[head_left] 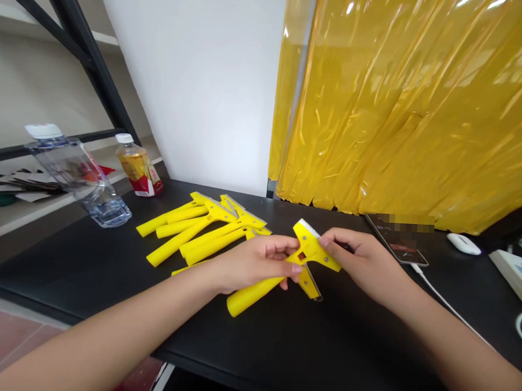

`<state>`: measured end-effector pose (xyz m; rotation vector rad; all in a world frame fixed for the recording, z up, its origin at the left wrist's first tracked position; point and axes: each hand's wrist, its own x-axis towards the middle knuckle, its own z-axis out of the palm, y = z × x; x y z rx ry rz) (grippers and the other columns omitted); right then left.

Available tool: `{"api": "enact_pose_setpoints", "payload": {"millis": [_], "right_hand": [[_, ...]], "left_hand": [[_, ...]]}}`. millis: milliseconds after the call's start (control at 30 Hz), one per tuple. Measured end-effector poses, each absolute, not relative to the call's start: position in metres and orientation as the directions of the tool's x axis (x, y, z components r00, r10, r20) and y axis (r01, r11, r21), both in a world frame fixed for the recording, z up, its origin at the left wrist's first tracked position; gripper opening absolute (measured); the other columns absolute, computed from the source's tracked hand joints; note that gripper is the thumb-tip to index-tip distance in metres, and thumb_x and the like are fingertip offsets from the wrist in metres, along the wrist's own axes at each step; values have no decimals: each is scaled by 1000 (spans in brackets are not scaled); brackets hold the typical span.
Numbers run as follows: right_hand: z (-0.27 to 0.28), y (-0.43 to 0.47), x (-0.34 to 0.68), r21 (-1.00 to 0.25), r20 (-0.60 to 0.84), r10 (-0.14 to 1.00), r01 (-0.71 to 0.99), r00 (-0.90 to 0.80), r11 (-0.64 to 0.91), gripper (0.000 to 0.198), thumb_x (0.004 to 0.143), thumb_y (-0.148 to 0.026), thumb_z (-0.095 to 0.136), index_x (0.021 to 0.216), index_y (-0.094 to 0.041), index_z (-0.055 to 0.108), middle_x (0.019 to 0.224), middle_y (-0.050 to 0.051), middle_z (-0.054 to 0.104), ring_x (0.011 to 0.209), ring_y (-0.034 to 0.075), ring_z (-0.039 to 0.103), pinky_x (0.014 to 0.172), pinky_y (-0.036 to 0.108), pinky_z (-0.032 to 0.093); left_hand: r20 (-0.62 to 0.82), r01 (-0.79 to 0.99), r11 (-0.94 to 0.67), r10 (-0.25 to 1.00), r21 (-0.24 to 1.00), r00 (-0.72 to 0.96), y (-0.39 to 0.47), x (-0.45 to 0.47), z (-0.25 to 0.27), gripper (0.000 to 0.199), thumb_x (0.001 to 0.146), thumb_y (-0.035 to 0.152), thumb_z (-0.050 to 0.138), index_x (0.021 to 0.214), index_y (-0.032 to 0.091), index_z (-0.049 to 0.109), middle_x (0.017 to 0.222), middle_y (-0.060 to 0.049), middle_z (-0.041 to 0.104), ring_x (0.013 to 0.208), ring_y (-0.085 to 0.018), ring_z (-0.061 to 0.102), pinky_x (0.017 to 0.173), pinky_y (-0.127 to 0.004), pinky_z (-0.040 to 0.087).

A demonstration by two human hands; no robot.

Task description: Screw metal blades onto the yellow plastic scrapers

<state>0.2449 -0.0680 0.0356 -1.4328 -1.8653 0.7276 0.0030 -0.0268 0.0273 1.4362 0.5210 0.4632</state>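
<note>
A yellow scraper (pixel 258 291) with a round handle and a wide, screwed-on blade head is held above the black table. My left hand (pixel 266 260) is closed around its neck, thumb on top. With thumb and fingers, my right hand (pixel 350 247) pinches the blade edge of the head. Below the held scraper shows another yellow scraper head (pixel 309 282), its handle hidden; whether it is held too I cannot tell. To the left of my left hand lies a pile of several yellow scrapers (pixel 180 241), handles toward me, partly covered by my left hand and forearm.
A tilted-looking clear water bottle (pixel 84 177) and a smaller drink bottle (pixel 139 166) stand at the left of the black table (pixel 86 274). A phone (pixel 398 243) with a white cable, a white earbud case (pixel 463 243) and a white device (pixel 514 279) lie right. Yellow plastic curtain (pixel 401 109) hangs behind.
</note>
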Motion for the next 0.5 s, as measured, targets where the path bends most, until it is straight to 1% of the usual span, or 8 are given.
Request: {"api": "enact_pose_setpoints", "payload": {"millis": [67, 133, 200, 267, 300, 367, 433, 500], "right_hand": [[38, -66, 254, -808, 171, 979, 552, -114, 205, 37, 99, -54, 58, 81, -24, 70, 77, -1, 63, 73, 17, 55, 65, 28, 42], [40, -63, 267, -838, 195, 980, 513, -37, 186, 36, 96, -57, 62, 83, -25, 72, 79, 0, 64, 73, 17, 54, 65, 28, 41], [41, -58, 283, -874, 202, 978, 459, 43, 160, 34, 91, -58, 68, 86, -26, 75, 83, 1, 67, 75, 18, 56, 65, 28, 42], [39, -53, 297, -902, 188, 975, 413, 115, 125, 35, 86, -59, 73, 86, -25, 76, 85, 3, 69, 76, 20, 57, 63, 29, 42], [38, -50, 302, -909, 180, 973, 402, 142, 109, 36, 84, -60, 74, 86, -24, 77, 85, 3, 69, 75, 20, 57, 61, 29, 41], [33, -45, 307, -909, 171, 971, 407, 168, 90, 36, 82, -60, 76, 84, -24, 77, 82, 2, 68, 72, 19, 56, 57, 29, 39], [28, -42, 307, -899, 169, 972, 431, 162, 84, 36, 84, -60, 74, 84, -25, 77, 78, 1, 67, 67, 18, 54, 55, 28, 37], [23, -40, 305, -886, 170, 974, 455, 148, 86, 36, 86, -61, 71, 85, -25, 76, 76, 1, 66, 64, 17, 52, 54, 28, 36]], "left_hand": [[-42, 75, -30, 601, 997, 798, -28, 2, 29, 41, 95, 42, 71, 129, 18, 69, 118, -11, 74, 108, -25, 70, 90, -38, 57], [26, 165, -230, 652, 959, 758, -28, 1, 30, 43, 101, 45, 60, 136, 21, 67, 131, -11, 72, 121, -27, 66, 103, -42, 52], [165, 259, -487, 668, 834, 726, -28, 0, 29, 42, 105, 42, 52, 137, 21, 69, 132, -11, 71, 126, -27, 64, 111, -43, 46], [261, 359, -680, 631, 640, 731, -28, -2, 27, 40, 104, 38, 52, 136, 23, 70, 134, -11, 71, 137, -29, 55, 119, -47, 38], [262, 418, -729, 619, 541, 741, -28, -3, 26, 41, 102, 38, 55, 137, 25, 69, 139, -11, 68, 145, -31, 47, 123, -51, 31], [176, 540, -749, 633, 383, 754, -27, -6, 23, 51, 95, 45, 65, 144, 30, 65, 156, -11, 56, 158, -36, 27, 127, -63, 12], [65, 632, -720, 673, 287, 737, -25, -9, 19, 68, 89, 57, 69, 151, 33, 57, 169, -10, 37, 161, -42, 14, 123, -73, -2], [11, 697, -676, 720, 238, 694, -23, -12, 15, 77, 87, 68, 65, 155, 35, 52, 174, -9, 26, 161, -46, 8, 118, -78, -11]]}}
